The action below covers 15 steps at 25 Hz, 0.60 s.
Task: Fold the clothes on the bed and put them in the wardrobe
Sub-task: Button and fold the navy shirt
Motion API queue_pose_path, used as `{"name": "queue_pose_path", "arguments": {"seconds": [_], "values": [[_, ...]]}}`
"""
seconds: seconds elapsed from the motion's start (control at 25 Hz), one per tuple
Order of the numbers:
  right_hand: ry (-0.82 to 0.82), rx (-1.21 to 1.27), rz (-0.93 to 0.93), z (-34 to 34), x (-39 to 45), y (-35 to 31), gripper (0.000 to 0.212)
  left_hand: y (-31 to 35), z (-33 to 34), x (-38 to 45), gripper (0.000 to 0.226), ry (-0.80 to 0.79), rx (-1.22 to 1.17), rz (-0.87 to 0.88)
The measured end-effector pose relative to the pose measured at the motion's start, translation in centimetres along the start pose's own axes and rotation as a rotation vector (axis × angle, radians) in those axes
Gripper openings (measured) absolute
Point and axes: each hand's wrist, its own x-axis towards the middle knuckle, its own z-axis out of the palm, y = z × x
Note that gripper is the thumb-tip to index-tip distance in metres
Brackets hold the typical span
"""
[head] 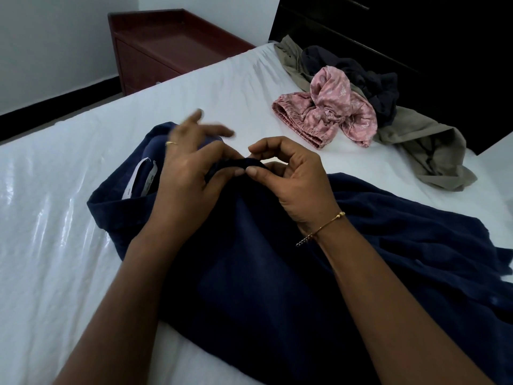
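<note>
navy garment (277,273), both hands (188,176) pinching fold

Navy garment (277,259) lies spread on bed (55,218); crumpled clothes (347,107), perhaps four, beyond.

Faint print was seen on the white label (144,176) of the navy garment (249,259), left of centre, but nothing could be read.

Both my forearms reach forward, hands meeting. My left hand (188,173) pinches cloth (241,163) with thumb and forefinger, other fingers splayed up. My right hand (291,173) pinches the same fold, fingers curled.
</note>
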Motion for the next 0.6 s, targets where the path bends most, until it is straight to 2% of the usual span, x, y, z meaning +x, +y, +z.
{"name": "queue_pose_path", "arguments": {"seconds": [0.08,0.2,0.32,0.52,0.6], "values": [[0.028,-0.003,-0.017,0.2,0.0,0.2,0.031,0.3,0.1,-0.4,0.016,-0.01,-0.094,-0.024],[0.08,-0.041,-0.049,0.9,-0.2,0.3,0.023,0.5,0.2,-0.4,0.022,0.034,-0.046,-0.031],[0.108,-0.112,-0.096,2.1,-0.6,-0.2,0.018,0.6,0.5,-0.5,0.016,0.11,0.012,-0.031],[0.058,-0.356,-0.314,2.4,-1.0,-1.8,0.029,1.3,0.6,-0.3,0.022,0.15,0.069,0.036],[0.031,-0.488,-0.339,2.2,-1.0,-1.9,0.038,1.8,0.8,-0.3,0.022,0.172,-0.019,-0.047]]}}
